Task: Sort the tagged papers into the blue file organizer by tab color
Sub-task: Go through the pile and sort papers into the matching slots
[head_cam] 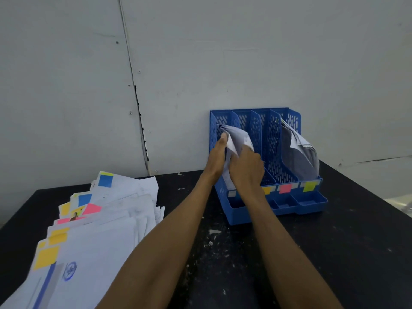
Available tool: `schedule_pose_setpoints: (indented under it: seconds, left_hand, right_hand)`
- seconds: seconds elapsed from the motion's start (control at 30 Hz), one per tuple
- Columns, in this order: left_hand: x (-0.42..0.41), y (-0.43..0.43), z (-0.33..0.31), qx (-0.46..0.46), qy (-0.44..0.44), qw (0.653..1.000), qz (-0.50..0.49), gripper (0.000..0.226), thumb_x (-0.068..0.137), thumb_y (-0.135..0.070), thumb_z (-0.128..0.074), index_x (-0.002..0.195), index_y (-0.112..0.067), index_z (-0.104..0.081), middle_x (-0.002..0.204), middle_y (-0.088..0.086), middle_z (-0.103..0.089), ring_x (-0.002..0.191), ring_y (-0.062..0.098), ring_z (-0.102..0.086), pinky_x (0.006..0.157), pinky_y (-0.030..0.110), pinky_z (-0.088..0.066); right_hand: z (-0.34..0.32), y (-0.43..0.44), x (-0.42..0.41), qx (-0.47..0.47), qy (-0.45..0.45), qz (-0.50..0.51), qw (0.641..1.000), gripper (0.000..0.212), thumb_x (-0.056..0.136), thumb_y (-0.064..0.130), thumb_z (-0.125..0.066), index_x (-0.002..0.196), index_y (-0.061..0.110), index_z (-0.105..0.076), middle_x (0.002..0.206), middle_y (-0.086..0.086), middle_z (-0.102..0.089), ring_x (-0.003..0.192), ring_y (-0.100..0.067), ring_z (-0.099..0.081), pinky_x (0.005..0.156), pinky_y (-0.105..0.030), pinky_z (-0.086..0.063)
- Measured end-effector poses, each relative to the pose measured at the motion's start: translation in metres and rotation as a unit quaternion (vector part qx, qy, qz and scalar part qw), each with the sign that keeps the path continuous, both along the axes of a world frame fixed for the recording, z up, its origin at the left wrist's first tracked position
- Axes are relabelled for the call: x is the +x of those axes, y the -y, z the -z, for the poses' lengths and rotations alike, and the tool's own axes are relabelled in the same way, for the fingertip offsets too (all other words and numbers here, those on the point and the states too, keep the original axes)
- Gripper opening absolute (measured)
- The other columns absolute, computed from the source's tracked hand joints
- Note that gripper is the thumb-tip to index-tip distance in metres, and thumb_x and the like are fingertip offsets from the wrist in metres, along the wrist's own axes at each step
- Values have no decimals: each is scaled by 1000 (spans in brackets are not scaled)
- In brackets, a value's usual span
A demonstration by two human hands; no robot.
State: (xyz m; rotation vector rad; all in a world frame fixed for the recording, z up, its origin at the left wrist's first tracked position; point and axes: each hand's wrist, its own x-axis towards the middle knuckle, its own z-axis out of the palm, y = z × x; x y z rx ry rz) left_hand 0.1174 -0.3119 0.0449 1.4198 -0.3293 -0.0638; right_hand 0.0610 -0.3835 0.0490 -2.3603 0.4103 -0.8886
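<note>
Together, the left hand (217,152) and right hand (246,168) grip a sheaf of white paper sheets (238,137) from either side, standing in what seems the leftmost slot of the blue perforated plastic file organizer (269,130) against the wall. Its rightmost slot holds curled grey-white papers (298,150). A loose pile of white tagged papers (100,219) lies well left on the black worktop (334,241)

Soft, even, cool light, rather dim, with no glare and no hard shadows. The wall seam (133,85) bows toward 11 o'clock from wide-angle distortion. Focus is slightly soft throughout, most smeared on the tagged papers (100,219) at 8 o'clock. The black worktop (334,241) shows little detail.
</note>
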Motion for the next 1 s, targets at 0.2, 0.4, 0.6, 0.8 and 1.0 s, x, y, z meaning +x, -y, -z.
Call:
schedule_pose_setpoints:
  seconds: [0.2,0.4,0.6,0.8,1.0]
  left_hand:
    - [-11,-53,-4,63,19,996,-52,59,101,-53,-25,132,-15,-58,137,6,-55,121,22,-53,97,36,-40]
    - [-36,-157,14,129,48,978,-154,36,102,-33,-40,125,-16,-61,128,4,-60,112,19,-58,96,36,-45]
    - [-81,-285,60,321,40,893,-315,31,87,-3,-49,109,-10,-69,110,5,-68,102,21,-62,86,20,-43]
    - [-140,-365,106,460,-29,795,-394,23,86,-18,-58,105,-15,-71,110,8,-66,98,27,-62,91,37,-51]
    - [-173,-395,116,447,17,789,-421,26,90,-26,-61,109,-13,-72,112,7,-66,96,22,-61,87,35,-50]
  right_hand:
    - [-19,-37,-4,-36,155,-53,986,35,92,22,-56,125,11,-56,116,-4,-64,103,-18,-62,83,-27,-50]
    - [-12,-115,-18,-13,72,-139,988,36,93,26,-56,126,14,-54,115,-7,-64,104,-25,-61,86,-37,-50]
    - [23,-202,-38,0,-160,-254,954,36,86,34,-66,111,9,-62,114,-10,-65,103,-30,-62,77,-28,-46]
    - [60,-258,-70,-74,-331,-307,889,57,66,48,-83,96,11,-51,95,-7,-60,91,-28,-65,75,-35,-54]
    - [67,-267,-81,-109,-337,-295,887,57,63,39,-87,96,11,-50,94,-5,-57,89,-24,-58,66,-28,-41]
